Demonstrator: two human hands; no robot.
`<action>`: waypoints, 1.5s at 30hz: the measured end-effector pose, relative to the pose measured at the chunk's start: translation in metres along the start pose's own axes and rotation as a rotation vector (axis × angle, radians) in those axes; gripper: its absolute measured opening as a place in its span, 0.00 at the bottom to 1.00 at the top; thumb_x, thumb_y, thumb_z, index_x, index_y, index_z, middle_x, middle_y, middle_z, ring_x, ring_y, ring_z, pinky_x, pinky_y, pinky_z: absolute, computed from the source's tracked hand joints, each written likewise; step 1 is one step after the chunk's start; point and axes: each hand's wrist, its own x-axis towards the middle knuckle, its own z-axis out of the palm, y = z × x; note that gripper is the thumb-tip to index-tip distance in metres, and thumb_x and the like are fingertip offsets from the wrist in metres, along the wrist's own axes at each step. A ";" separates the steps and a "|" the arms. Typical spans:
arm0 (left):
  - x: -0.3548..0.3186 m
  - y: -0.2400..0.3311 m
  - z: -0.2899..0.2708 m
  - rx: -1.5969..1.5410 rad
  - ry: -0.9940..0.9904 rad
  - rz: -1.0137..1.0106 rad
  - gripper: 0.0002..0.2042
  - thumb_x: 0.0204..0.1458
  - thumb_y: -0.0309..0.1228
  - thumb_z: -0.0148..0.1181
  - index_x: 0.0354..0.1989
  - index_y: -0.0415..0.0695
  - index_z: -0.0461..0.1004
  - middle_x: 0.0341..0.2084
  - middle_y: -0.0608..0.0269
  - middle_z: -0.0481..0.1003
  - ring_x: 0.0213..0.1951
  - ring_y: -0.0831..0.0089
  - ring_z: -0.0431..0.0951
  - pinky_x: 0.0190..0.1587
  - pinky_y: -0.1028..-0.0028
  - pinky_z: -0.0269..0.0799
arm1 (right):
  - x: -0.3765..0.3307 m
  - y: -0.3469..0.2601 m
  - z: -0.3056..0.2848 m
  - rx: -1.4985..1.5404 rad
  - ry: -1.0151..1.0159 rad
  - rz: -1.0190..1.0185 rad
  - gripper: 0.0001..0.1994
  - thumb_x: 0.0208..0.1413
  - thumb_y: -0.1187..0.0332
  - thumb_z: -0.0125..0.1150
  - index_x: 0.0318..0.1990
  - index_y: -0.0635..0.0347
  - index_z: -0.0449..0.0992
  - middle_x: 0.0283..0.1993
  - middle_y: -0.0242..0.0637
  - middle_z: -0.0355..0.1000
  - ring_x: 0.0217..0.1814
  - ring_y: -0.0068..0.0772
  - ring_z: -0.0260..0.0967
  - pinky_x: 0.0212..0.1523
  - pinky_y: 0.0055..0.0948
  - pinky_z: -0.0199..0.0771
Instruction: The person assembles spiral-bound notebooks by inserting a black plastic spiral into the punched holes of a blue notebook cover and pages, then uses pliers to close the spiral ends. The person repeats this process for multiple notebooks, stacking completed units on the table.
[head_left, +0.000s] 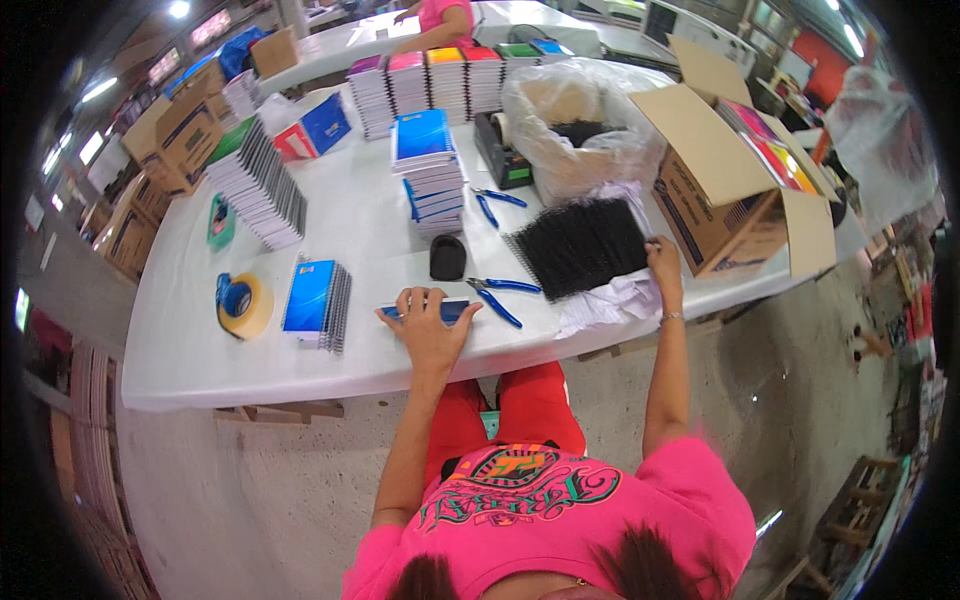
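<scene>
My left hand (430,325) grips a small blue-covered notebook (457,312) at the table's near edge, thumb on its right and fingers over its far side. Most of that notebook is hidden under the hand. At the right, my right hand (662,262) has its fingers closed at the right edge of a pile of black spiral binding coils (585,248), which lies on crumpled white paper (605,308). Between the hands lie blue-handled cutters (497,300). A short stack of blue spiral notebooks (318,300) stands left of my left hand.
Beyond are a black dish (447,258), blue-handled pliers (490,205), a notebook stack (425,165) and a tape dispenser (505,150). Tape rolls (245,305) and a tall notebook stack (260,190) stand left. A clear plastic bag (585,110) and open carton (720,200) stand right.
</scene>
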 end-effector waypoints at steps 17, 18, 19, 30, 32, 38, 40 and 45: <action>0.001 -0.001 -0.006 0.003 0.039 -0.023 0.18 0.42 0.51 0.69 0.31 0.50 0.77 0.36 0.67 0.69 0.50 0.62 0.67 0.60 0.30 0.43 | -0.013 -0.033 -0.012 0.053 0.213 -0.033 0.07 0.53 0.73 0.63 0.37 0.66 0.76 0.35 0.52 0.77 0.39 0.52 0.76 0.42 0.41 0.73; 0.000 -0.002 -0.009 0.011 0.062 -0.022 0.18 0.41 0.51 0.69 0.30 0.50 0.77 0.36 0.68 0.69 0.50 0.63 0.67 0.59 0.30 0.43 | -0.017 -0.041 -0.015 0.070 0.254 -0.051 0.07 0.54 0.73 0.62 0.38 0.66 0.76 0.36 0.52 0.77 0.39 0.53 0.76 0.42 0.42 0.73; -0.001 -0.004 -0.012 0.019 0.085 -0.021 0.17 0.41 0.50 0.69 0.30 0.51 0.77 0.36 0.68 0.70 0.50 0.63 0.67 0.59 0.31 0.44 | -0.019 -0.049 -0.018 0.086 0.295 -0.068 0.07 0.54 0.73 0.62 0.39 0.66 0.75 0.36 0.53 0.76 0.39 0.54 0.76 0.42 0.42 0.73; -0.007 -0.013 -0.023 0.004 0.075 -0.055 0.13 0.40 0.47 0.71 0.29 0.55 0.78 0.35 0.73 0.72 0.51 0.62 0.67 0.60 0.34 0.45 | -0.044 -0.143 -0.033 1.351 -0.144 -0.035 0.10 0.61 0.69 0.62 0.47 0.61 0.76 0.36 0.29 0.72 0.36 0.20 0.70 0.40 0.20 0.72; -0.007 -0.013 -0.023 0.004 0.067 -0.044 0.13 0.39 0.47 0.71 0.29 0.55 0.79 0.35 0.73 0.72 0.51 0.61 0.67 0.60 0.33 0.45 | -0.055 -0.162 -0.025 1.442 -0.295 -0.055 0.10 0.63 0.67 0.60 0.48 0.60 0.75 0.38 0.28 0.71 0.39 0.19 0.69 0.44 0.20 0.71; -0.006 -0.017 -0.024 -0.048 0.012 -0.018 0.13 0.43 0.48 0.70 0.31 0.56 0.80 0.36 0.74 0.72 0.51 0.63 0.67 0.59 0.28 0.40 | -0.108 -0.238 0.001 1.050 -0.684 -0.262 0.11 0.64 0.69 0.56 0.50 0.63 0.73 0.36 0.30 0.73 0.36 0.20 0.69 0.40 0.21 0.70; -0.003 -0.020 -0.025 -0.076 -0.015 -0.009 0.14 0.45 0.50 0.68 0.33 0.56 0.81 0.36 0.74 0.72 0.52 0.64 0.67 0.60 0.28 0.40 | -0.127 -0.251 0.016 0.841 -0.749 -0.266 0.13 0.61 0.73 0.56 0.53 0.61 0.72 0.32 0.32 0.71 0.33 0.20 0.67 0.38 0.24 0.69; 0.000 -0.024 -0.038 -0.155 -0.117 0.011 0.13 0.51 0.51 0.63 0.37 0.58 0.81 0.37 0.73 0.72 0.53 0.64 0.66 0.61 0.30 0.38 | -0.152 -0.268 0.041 0.553 -0.615 -0.579 0.11 0.60 0.76 0.56 0.50 0.63 0.73 0.36 0.40 0.72 0.37 0.31 0.69 0.42 0.30 0.70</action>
